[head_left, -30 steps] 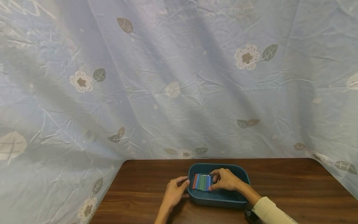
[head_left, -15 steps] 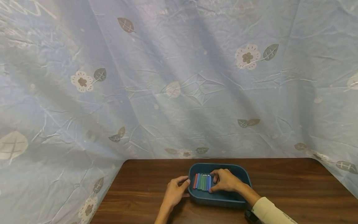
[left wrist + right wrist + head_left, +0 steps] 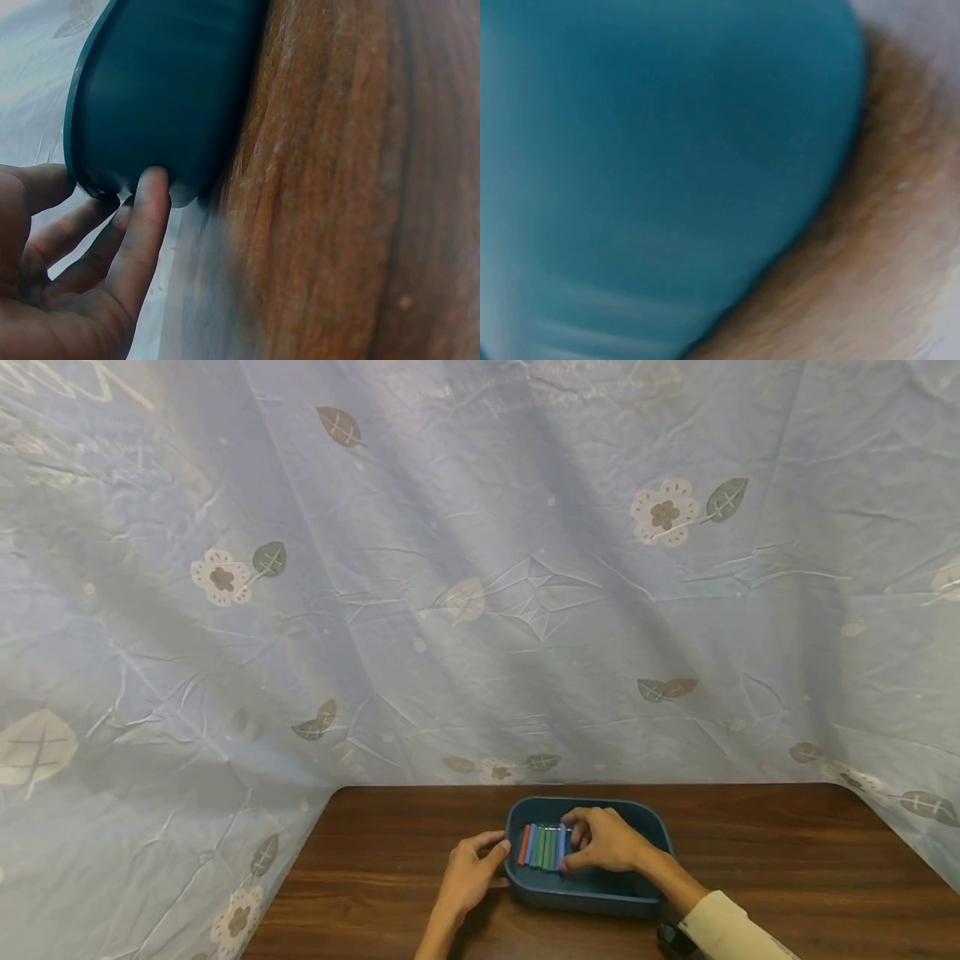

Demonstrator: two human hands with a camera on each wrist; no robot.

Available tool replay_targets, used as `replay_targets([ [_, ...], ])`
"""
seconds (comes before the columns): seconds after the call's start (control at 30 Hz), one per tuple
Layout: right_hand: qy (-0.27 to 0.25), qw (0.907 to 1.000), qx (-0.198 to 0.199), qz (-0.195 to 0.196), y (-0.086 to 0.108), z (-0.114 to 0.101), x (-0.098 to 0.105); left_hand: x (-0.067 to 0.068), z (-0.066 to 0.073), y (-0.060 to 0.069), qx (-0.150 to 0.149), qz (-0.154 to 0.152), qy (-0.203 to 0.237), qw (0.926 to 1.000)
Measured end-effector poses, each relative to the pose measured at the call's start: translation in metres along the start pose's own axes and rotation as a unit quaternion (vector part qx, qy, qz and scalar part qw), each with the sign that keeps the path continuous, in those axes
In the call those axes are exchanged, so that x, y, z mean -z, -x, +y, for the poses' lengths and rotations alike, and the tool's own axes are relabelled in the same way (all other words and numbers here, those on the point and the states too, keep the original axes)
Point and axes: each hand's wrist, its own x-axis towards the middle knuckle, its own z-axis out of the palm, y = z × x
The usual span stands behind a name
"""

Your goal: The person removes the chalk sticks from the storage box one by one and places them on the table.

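Note:
A dark teal plastic bin (image 3: 577, 897) sits on the table, with a row of thin coloured sticks (image 3: 543, 847) lying side by side at its left end. One red stick (image 3: 523, 845) is leftmost, then blue, several green, and blue at the right. My left hand (image 3: 467, 872) touches the bin's left end from outside; in the left wrist view its fairly straight fingers (image 3: 154, 202) meet the rim and outer wall. Inside the bin, my right hand (image 3: 611, 842) holds the rightmost blue stick (image 3: 561, 847) between thumb and fingers at its ends. The right wrist view shows only blurred bin wall (image 3: 667, 150).
The bin stands on a brown wood-grain table (image 3: 390, 852). A pale floral sheet (image 3: 480, 693) hangs behind and at the left of the table. A small black object (image 3: 675, 939) shows by the right sleeve (image 3: 731, 927).
Both hands stay almost in place. The right fingers shift very slightly at the right end of the stick row; the sticks and the bin look nearly unchanged.

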Motion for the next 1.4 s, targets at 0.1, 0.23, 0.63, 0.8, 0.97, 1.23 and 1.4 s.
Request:
replay_targets([
  [0.1,-0.002,1.0000,0.008,0.002,0.001,-0.009,0.005,0.000,0.001,-0.001,0.000,0.001,-0.001,1.0000],
  [0.23,-0.008,0.9998,0.016,0.007,0.006,-0.023,0.011,0.001,0.000,-0.001,0.002,0.001,-0.005,1.0000],
  [0.63,-0.043,0.9980,0.044,0.014,0.037,-0.062,0.014,0.002,0.001,0.002,0.006,-0.003,-0.008,0.9999],
  [0.8,-0.061,0.9964,0.059,0.007,0.049,-0.073,0.006,0.001,0.001,0.001,0.008,-0.004,-0.007,0.9999],
  [0.97,-0.084,0.9943,0.066,-0.003,0.059,-0.081,-0.004,0.001,0.001,0.001,0.000,-0.002,-0.008,1.0000],
  [1.23,-0.135,0.9882,0.067,-0.027,0.070,-0.082,-0.020,0.001,0.001,0.001,0.011,-0.003,-0.006,0.9999],
  [1.4,-0.173,0.9803,0.089,-0.036,0.075,-0.080,-0.026,0.001,0.003,0.001,0.009,-0.005,-0.005,0.9999],
])
